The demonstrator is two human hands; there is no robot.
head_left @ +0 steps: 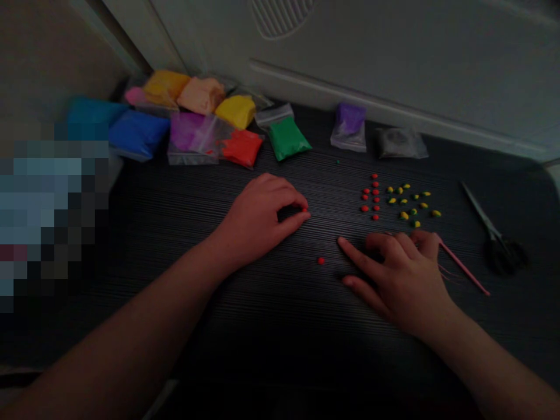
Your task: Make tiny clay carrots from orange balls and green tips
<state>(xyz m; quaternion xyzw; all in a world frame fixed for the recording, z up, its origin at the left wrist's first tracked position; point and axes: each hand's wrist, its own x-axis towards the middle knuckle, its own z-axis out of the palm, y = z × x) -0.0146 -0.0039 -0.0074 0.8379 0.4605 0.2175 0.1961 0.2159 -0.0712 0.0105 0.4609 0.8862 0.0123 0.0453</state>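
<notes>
My left hand [262, 219] pinches a small bit of red clay [304, 210] between thumb and index finger, just above or on the dark table [245, 326]. To its lower right a single red clay ball [321, 261] lies on the table. My right hand [402, 274] rests palm down beside that ball, thumb and index finger apart, the other fingers curled. Near its far fingers lies a thin pink clay tool [464, 267], partly hidden by the hand. Beyond are several red clay pieces [375, 192] in two rough columns and several yellow-and-green clay pieces [403, 202].
Scissors [494, 233] lie at the right. Along the back are bags of clay: green [289, 137], red [242, 147], purple [350, 119], blue [139, 131], yellow [236, 111] and grey [400, 143]. A pale wall panel [394, 70] stands behind the table.
</notes>
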